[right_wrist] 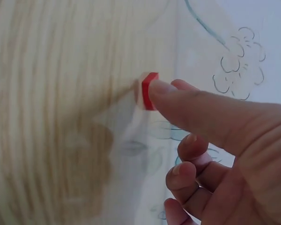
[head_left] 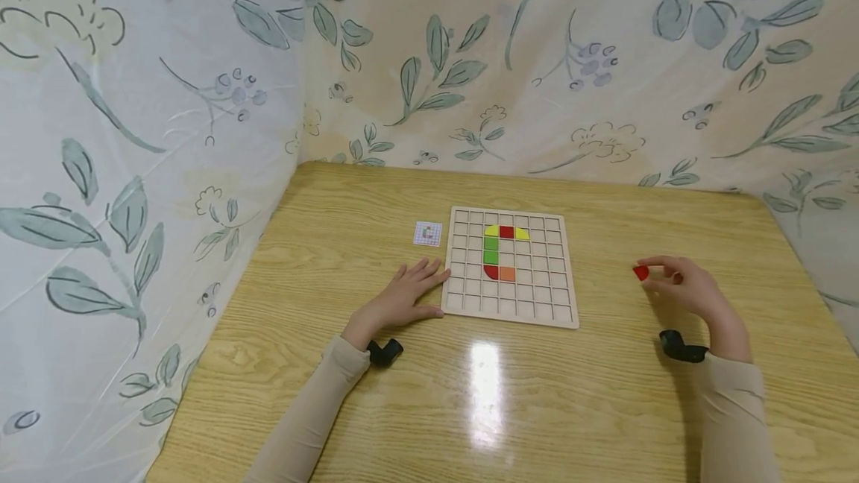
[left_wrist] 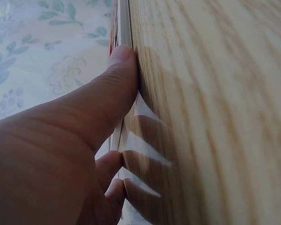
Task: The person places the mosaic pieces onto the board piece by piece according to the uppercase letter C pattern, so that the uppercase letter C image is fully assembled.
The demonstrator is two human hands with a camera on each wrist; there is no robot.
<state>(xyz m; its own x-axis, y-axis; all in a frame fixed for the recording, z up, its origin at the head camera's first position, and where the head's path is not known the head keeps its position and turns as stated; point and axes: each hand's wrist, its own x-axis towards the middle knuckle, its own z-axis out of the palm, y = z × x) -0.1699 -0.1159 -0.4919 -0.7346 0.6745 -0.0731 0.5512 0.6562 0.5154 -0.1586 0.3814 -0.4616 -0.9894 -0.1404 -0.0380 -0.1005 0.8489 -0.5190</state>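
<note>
A square wooden grid board (head_left: 470, 304) lies on the table, with several coloured tiles set in its cells. Yellow rounded tiles flank a red square (head_left: 506, 232) in the upper row; green squares (head_left: 491, 250) run down the left side. Below them sit a red rounded tile (head_left: 492, 272) and an orange square (head_left: 507, 274). My left hand (head_left: 401, 297) rests flat with fingers spread, thumb and fingertip touching the board's left edge. Right of the board, my right hand (head_left: 691, 289) pinches a red rounded tile (right_wrist: 149, 91) between thumb and forefinger, above the table.
A small pattern card (head_left: 427, 234) with a printed grid lies left of the board. The wooden table (head_left: 376, 200) ends at a flowered cloth (head_left: 429, 95) at the back and left. Each wrist wears a black camera band (head_left: 683, 349).
</note>
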